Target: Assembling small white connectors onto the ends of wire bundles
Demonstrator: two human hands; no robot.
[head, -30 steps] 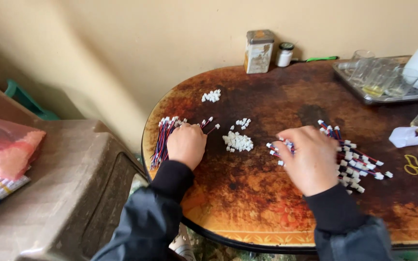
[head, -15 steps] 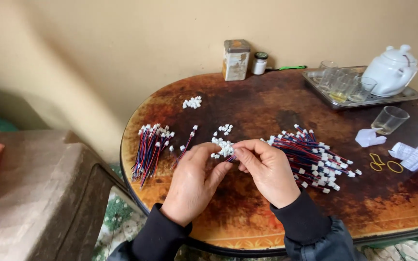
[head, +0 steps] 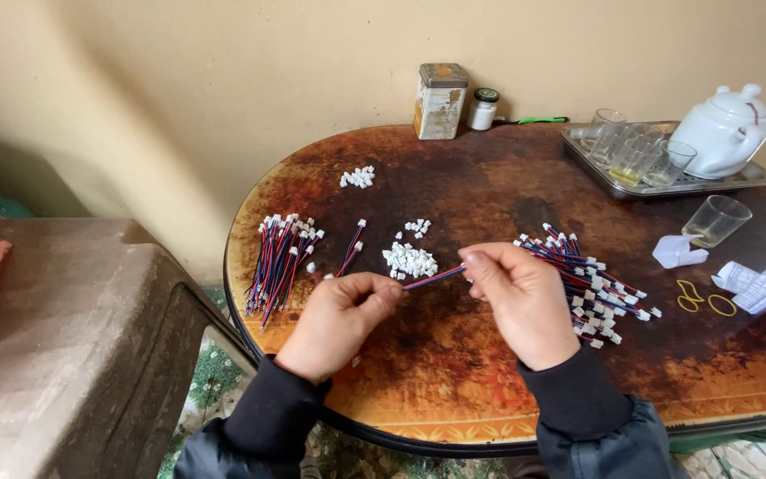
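At the far right of the table [head: 489, 177], a shallow metal tray [head: 738, 180] with a raised rim holds a round white ceramic teapot [head: 727, 130] and several clear drinking glasses [head: 631, 151], one with a little yellowish liquid at its bottom; a further clear glass [head: 718, 219] stands on the tabletop just near of the tray, beside a crumpled white scrap [head: 677, 252]; against the wall at the far edge stand a worn, rust-spotted rectangular tin [head: 441, 100] with a lid and a small white jar [head: 485, 108] with a dark cap; the tabletop itself is a glossy rounded slab, mottled dark brown and orange, with a dark rim; above its near middle the left hand [head: 340, 321] and the right hand [head: 525, 297] each pinch one end of a thin red-and-blue wire [head: 434, 278], fingers closed on it, so it stretches between them just off the surface; directly beyond it lies a small heap of white plastic connectors [head: 410, 261], with a smaller scatter [head: 358, 176] farther off; to the left lies a bundle of finished wires [head: 278, 257] with white ends, laid roughly parallel; to the right, partly behind the right hand, a looser pile of wires [head: 591, 282] spreads out; two yellow rubber bands [head: 704, 298] lie near the right edge; a dull brown plastic stool [head: 73, 337] stands left of the table.
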